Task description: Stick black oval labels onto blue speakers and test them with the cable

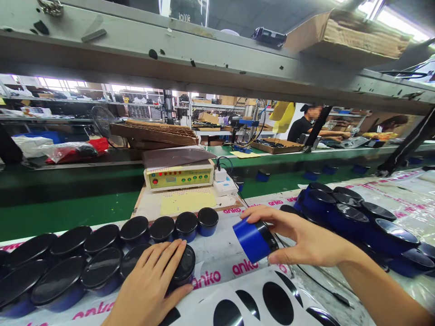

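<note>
Head view.

Item 1: right hand, grip clenched on a glossy blue cylindrical jar with a black lid, held tilted above the table.

Item 2: left hand, grip closed around a second blue jar with a black lid, resting on the table.

Item 3: close rows of upright black-lidded blue jars, left of the left hand.

Item 4: a loose cluster of shiny black-lidded blue jars, right of the right hand, leaning at varied angles.

Item 5: table covered in white plastic film printed with pink "anko" lettering.

Beyond: a yellow-faced electronic control box and a green conveyor belt.

Status: two jars in hand, the others unheld; how many are finished cannot be told.
</note>
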{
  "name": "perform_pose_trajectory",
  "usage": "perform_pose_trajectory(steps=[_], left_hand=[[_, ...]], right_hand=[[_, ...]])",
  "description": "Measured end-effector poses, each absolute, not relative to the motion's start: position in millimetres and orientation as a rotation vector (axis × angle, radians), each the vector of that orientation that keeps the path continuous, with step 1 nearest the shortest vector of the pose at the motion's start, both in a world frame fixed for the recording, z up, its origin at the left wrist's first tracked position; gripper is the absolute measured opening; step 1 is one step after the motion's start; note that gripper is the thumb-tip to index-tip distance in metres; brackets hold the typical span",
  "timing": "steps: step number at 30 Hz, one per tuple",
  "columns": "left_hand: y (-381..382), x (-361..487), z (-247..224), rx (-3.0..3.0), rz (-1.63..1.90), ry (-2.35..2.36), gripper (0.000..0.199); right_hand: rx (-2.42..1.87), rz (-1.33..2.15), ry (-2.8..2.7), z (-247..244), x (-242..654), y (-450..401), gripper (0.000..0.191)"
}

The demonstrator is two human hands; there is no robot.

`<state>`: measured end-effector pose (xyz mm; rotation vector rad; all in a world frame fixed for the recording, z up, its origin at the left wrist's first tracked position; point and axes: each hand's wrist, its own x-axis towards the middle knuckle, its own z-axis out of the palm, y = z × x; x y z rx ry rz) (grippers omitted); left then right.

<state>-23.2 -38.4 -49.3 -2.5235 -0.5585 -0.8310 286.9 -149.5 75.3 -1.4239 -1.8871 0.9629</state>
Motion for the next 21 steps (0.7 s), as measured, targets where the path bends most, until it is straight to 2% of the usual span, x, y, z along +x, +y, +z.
perform_pose_trajectory(steps=[4,9,12,17,21], left_hand=[[-39,-24,-50,-2.53,-0.827,-0.577,0.066],[-41,-23,-48,-2.521,-0.793,-0.581,0.064],[-40,-21,-44,-2.498,-0.801,-0.554,0.061],[-33,-22,-41,-2.426,-0.881,-0.445,0.056],[-22,-25,-49,-2.353,-0.826,-0.339,0.056]], right_hand=[[-1.671,0.754,-2.051,75,288,-136,0.055],[-2.041,0.435,-2.304,50,293,-95,0.064],[-2.027,0.394,-2.363,43,288,-76,0.056],[-2.089,0.247,-2.289,59,301,-36,0.026],[-2.301,0.067,-2.047,65,339,13,0.033]])
